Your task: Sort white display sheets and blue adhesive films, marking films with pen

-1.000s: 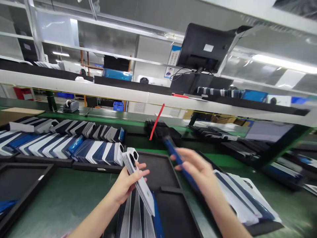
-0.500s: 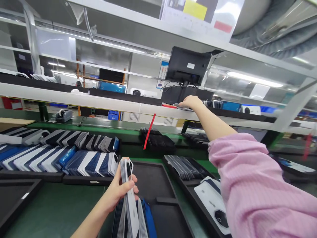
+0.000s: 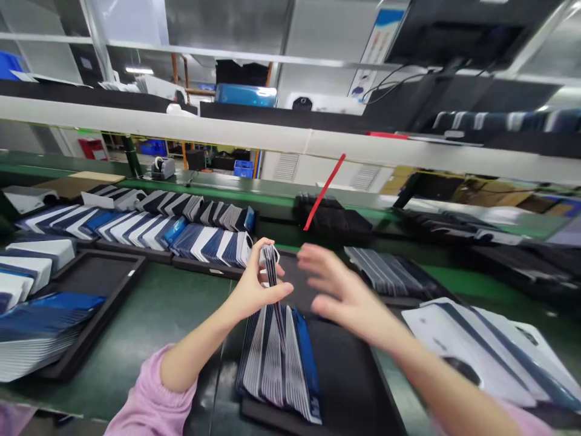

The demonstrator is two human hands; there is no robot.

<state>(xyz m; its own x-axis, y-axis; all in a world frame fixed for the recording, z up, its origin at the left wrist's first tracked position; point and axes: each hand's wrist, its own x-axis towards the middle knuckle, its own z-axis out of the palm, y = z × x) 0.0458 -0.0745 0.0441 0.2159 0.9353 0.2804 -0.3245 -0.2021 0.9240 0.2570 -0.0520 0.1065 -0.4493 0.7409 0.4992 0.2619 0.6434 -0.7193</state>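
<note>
My left hand point(image 3: 256, 284) grips a thin stack of phone back panels point(image 3: 275, 303) by their upper end, thumb on the near side. The stack stands nearly upright above a black tray point(image 3: 349, 375). Packed rows of grey panels point(image 3: 272, 363) with a blue panel point(image 3: 307, 351) at their right side lean in that tray. To the right of the stack, my right hand point(image 3: 340, 290) hovers, blurred, with its fingers spread and nothing in them.
Trays of white and dark blue panels point(image 3: 136, 227) line the back left. More panels lie at the left point(image 3: 40, 327) and right point(image 3: 490, 351). A red strip point(image 3: 324, 192) hangs from the white shelf rail point(image 3: 254, 134). A monitor point(image 3: 472, 30) stands above.
My right hand has come down from the shelf, empty, to beside my left hand. The stack in my left hand has turned edge-on. The view has tilted down and shifted left.
</note>
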